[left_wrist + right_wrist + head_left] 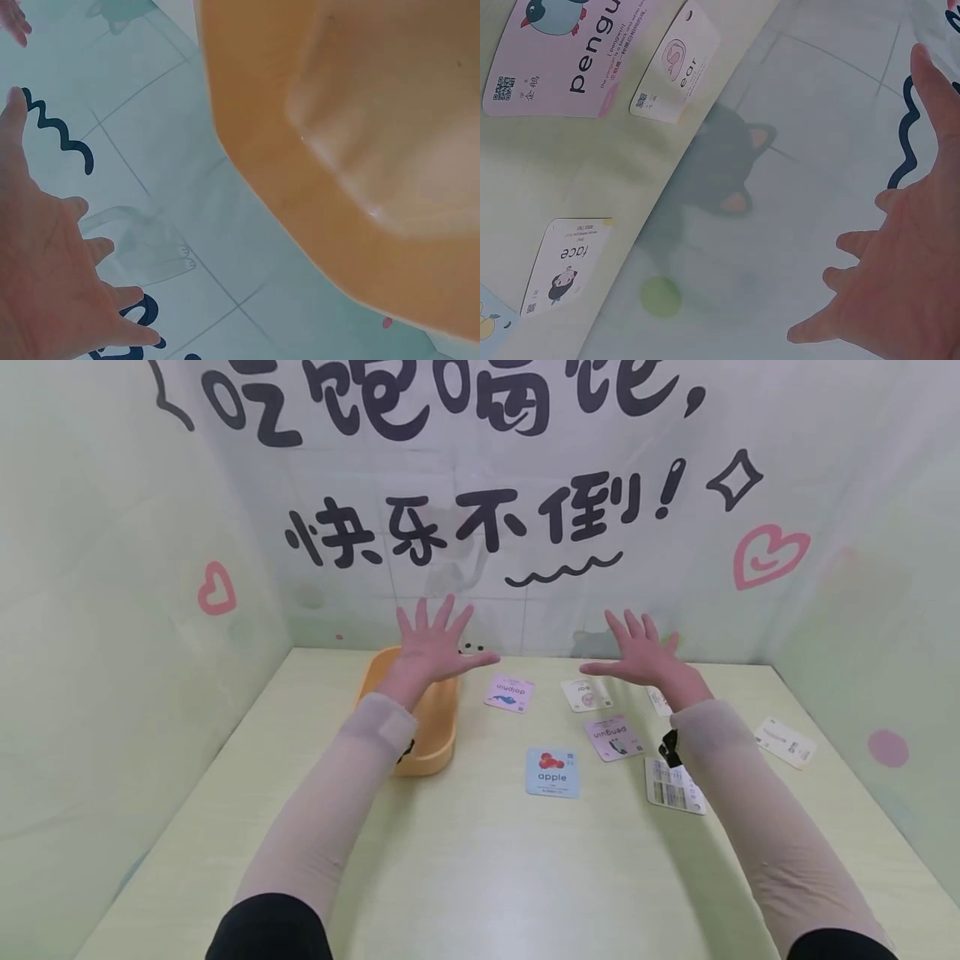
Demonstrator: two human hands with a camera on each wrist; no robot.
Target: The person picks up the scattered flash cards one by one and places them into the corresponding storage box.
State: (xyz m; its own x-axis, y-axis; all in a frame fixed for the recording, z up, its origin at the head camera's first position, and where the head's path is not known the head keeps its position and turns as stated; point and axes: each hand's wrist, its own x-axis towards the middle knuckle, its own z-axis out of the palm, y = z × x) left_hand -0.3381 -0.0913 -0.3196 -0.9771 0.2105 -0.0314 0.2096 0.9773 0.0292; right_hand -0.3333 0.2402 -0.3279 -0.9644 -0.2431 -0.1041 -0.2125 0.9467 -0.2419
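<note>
Both hands are raised above the far part of the table with fingers spread, and neither holds anything. My left hand (429, 652) is over an orange plastic bin (438, 727), whose inside fills much of the left wrist view. The right hand (643, 656) hovers above several picture cards. Near it lie the ear card (587, 695), the pink penguin card (613, 737) and the face card (566, 266), which is partly hidden by the arm in the head view. A blue apple card (552, 772) and a pink dolphin card (510, 693) lie between the two arms.
A card with printed text (673, 787) lies under the right forearm, and a white card (784, 743) is by the table's right edge. A printed fabric backdrop (487, 477) stands along the back and both sides of the pale table (480, 877).
</note>
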